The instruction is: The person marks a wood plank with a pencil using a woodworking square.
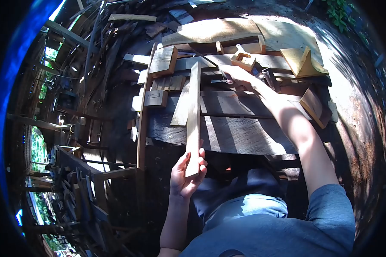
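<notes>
Head camera: a wooden block (155,99) lies on the bench (253,135), left of the board (194,115). My left hand (187,173) is wrapped around the board's near end, the far end reaching over the bench. My right hand (240,78) is closed on a thin dark tool (206,57), with a small wooden box (243,60) just beyond it.

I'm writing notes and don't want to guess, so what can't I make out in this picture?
All in the head view:
- Thin dark piece at the right hand: the fingers hide its near end, so what it is stays unclear.
- Left hand: partly covered by the wooden strip.
- Mark on the small block: too small to tell slot from line.
- Green plant: cut off by the picture's edge.
</notes>
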The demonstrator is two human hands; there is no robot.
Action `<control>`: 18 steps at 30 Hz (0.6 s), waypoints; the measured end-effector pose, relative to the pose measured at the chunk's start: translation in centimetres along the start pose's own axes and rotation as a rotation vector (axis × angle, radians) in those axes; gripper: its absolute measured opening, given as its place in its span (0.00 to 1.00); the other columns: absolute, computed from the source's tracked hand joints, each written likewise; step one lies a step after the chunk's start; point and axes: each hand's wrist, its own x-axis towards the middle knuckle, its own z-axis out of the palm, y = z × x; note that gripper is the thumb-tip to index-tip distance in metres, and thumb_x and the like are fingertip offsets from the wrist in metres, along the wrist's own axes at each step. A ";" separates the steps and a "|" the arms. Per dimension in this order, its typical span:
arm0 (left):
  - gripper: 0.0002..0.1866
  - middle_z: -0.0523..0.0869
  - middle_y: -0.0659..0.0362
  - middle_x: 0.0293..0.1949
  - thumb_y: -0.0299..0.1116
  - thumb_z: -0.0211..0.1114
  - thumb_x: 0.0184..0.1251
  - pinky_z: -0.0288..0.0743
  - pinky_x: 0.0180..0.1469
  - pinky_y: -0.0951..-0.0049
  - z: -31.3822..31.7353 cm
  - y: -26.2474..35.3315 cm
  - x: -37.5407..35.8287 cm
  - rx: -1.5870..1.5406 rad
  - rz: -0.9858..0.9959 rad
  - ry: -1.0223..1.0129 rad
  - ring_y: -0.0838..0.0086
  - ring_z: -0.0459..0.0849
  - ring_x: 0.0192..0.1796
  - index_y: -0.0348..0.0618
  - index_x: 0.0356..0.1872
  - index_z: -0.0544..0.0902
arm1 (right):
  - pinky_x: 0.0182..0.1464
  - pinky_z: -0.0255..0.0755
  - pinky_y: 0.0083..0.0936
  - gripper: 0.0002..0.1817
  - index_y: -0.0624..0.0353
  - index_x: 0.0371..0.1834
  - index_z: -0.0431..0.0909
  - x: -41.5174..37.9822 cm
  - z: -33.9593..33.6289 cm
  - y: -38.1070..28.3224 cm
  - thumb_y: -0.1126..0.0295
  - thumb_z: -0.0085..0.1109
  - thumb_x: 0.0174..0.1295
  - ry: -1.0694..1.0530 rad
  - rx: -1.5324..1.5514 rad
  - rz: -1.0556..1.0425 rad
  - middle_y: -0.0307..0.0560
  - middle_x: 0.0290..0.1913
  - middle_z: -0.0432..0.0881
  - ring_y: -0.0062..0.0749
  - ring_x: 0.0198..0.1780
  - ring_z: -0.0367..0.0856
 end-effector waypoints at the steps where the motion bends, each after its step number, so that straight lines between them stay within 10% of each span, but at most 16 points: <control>1: 0.28 0.80 0.46 0.52 0.38 0.49 0.81 0.86 0.42 0.70 0.4 -0.3 0.1 -0.007 0.004 -0.008 0.67 0.81 0.44 0.38 0.76 0.56 | 0.34 0.70 0.23 0.23 0.53 0.63 0.76 -1.4 -0.2 0.3 0.52 0.44 0.76 -0.003 -0.017 -0.021 0.37 0.35 0.77 0.21 0.31 0.71; 5: 0.28 0.70 0.58 0.33 0.46 0.43 0.84 0.70 0.22 0.83 2.1 -1.1 0.1 -0.050 0.005 -0.026 0.78 0.68 0.29 0.39 0.74 0.60 | 0.27 0.63 0.18 0.26 0.59 0.59 0.77 -4.9 -0.2 1.8 0.48 0.47 0.75 -0.025 -0.063 -0.076 0.31 0.31 0.72 0.12 0.26 0.65; 8: 0.30 0.66 0.60 0.30 0.52 0.43 0.83 0.67 0.19 0.84 2.2 -1.7 -0.2 -0.193 -0.056 -0.081 0.80 0.66 0.27 0.40 0.73 0.61 | 0.56 0.75 0.30 0.26 0.56 0.71 0.70 -4.4 1.0 3.8 0.55 0.42 0.77 0.170 -0.379 -0.573 0.54 0.62 0.79 0.39 0.49 0.83; 9: 0.30 0.66 0.61 0.30 0.53 0.44 0.83 0.67 0.19 0.84 2.1 -2.1 -0.1 -0.196 -0.061 -0.081 0.81 0.65 0.26 0.40 0.73 0.62 | 0.60 0.73 0.31 0.27 0.56 0.73 0.67 -7.6 1.7 0.2 0.55 0.43 0.77 0.047 -0.182 -0.226 0.55 0.65 0.78 0.43 0.56 0.82; 12: 0.30 0.67 0.60 0.30 0.52 0.43 0.83 0.69 0.23 0.81 1.4 -2.0 0.7 -0.155 -0.060 -0.063 0.79 0.66 0.27 0.41 0.74 0.61 | 0.59 0.74 0.37 0.26 0.40 0.77 0.61 -10.0 4.5 -1.5 0.55 0.45 0.77 0.131 -0.347 -0.356 0.56 0.63 0.80 0.50 0.61 0.81; 18: 0.23 0.69 0.59 0.34 0.48 0.39 0.84 0.67 0.22 0.80 -0.2 -1.2 0.9 -0.061 -0.055 -0.053 0.77 0.69 0.28 0.40 0.63 0.68 | 0.37 0.78 0.42 0.32 0.35 0.78 0.59 -18.4 9.0 -2.6 0.62 0.51 0.70 -0.145 -0.693 -0.430 0.56 0.32 0.82 0.50 0.32 0.83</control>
